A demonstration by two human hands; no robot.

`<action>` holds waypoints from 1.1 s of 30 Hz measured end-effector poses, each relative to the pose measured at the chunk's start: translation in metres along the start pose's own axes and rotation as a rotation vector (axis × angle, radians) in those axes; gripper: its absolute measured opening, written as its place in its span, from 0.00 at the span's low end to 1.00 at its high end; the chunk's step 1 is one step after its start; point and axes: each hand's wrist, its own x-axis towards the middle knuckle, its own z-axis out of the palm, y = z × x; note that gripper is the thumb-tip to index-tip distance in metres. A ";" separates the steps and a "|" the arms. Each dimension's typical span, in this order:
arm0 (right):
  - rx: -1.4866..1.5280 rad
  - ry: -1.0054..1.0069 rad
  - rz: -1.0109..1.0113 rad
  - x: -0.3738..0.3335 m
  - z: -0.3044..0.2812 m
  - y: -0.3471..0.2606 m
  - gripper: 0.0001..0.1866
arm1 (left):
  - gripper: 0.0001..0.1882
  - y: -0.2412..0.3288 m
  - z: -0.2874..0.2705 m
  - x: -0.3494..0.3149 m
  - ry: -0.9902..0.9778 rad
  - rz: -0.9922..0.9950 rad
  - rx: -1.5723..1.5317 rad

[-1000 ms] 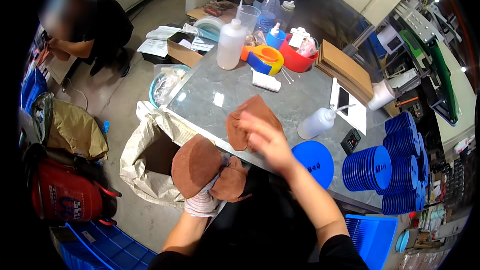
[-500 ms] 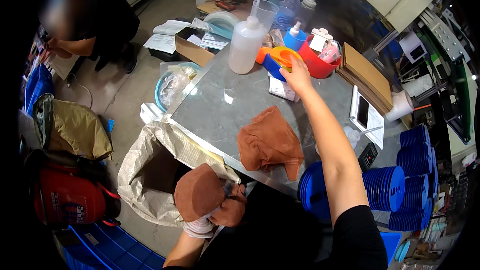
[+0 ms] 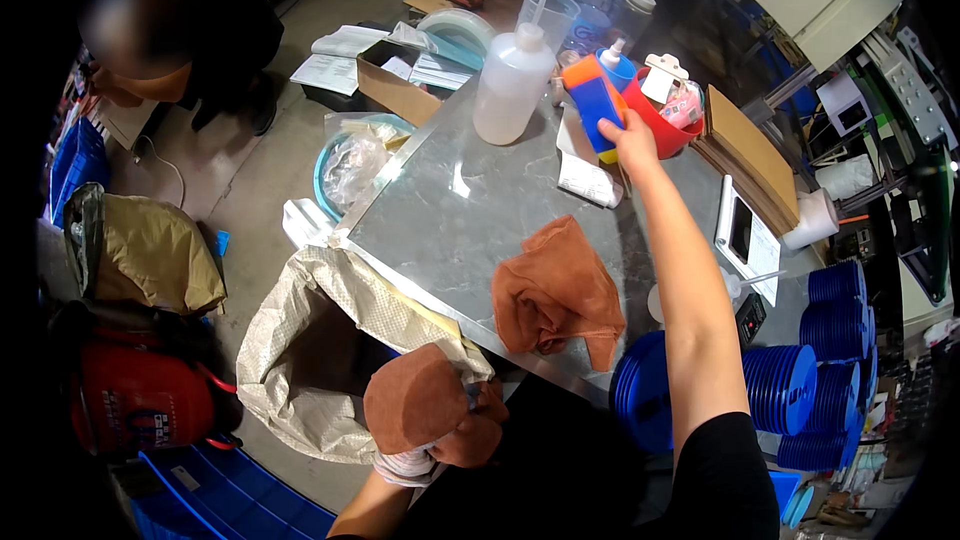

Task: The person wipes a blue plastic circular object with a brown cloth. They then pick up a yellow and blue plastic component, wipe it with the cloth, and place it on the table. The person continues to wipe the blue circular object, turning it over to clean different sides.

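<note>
My right hand (image 3: 632, 145) reaches over the grey table and is closed on a blue, orange and yellow block-like object (image 3: 595, 105), held tilted beside a blue cup (image 3: 617, 68) and a red tub (image 3: 655, 125). A white paper (image 3: 590, 180) lies below it. Near the table's front edge, my left hand (image 3: 405, 467) wears a glove with a white cuff. Brown cloth (image 3: 415, 397) covers it in a rounded shape, so its fingers are hidden. Another brown cloth (image 3: 558, 290) lies crumpled on the table.
An open woven sack (image 3: 290, 340) stands at the table's corner. Stacked blue discs (image 3: 775, 390) fill the right side. A translucent bottle (image 3: 514, 85) stands at the back, with cardboard (image 3: 750, 155) at the right. A person (image 3: 230, 30) crouches at the far left.
My right hand has lifted and turned the blue, orange and yellow object, so its blue face shows more. The view has shifted slightly; the left hand stays near the sack.
</note>
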 end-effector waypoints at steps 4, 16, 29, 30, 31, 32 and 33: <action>0.702 0.203 0.132 -0.019 -0.030 -0.036 0.18 | 0.20 0.005 0.002 -0.001 -0.012 0.037 0.005; 1.308 0.051 0.259 -0.263 -0.113 -0.140 0.33 | 0.24 0.059 -0.002 -0.013 0.001 -0.235 -1.168; 0.366 -0.515 -0.416 -0.411 -0.117 -0.144 0.30 | 0.23 0.100 -0.007 -0.066 -0.193 -0.391 -0.909; 0.343 -0.527 -0.423 -0.412 -0.115 -0.150 0.29 | 0.22 0.093 -0.009 -0.067 -0.242 -0.306 -0.813; 0.321 -0.541 -0.436 -0.410 -0.113 -0.155 0.29 | 0.21 0.081 -0.012 -0.065 -0.286 -0.215 -0.717; 0.297 -0.568 -0.432 -0.408 -0.111 -0.157 0.27 | 0.20 0.073 -0.015 -0.065 -0.325 -0.124 -0.617; 0.256 -0.568 -0.430 -0.408 -0.109 -0.158 0.26 | 0.23 0.078 -0.016 -0.066 -0.315 -0.185 -0.661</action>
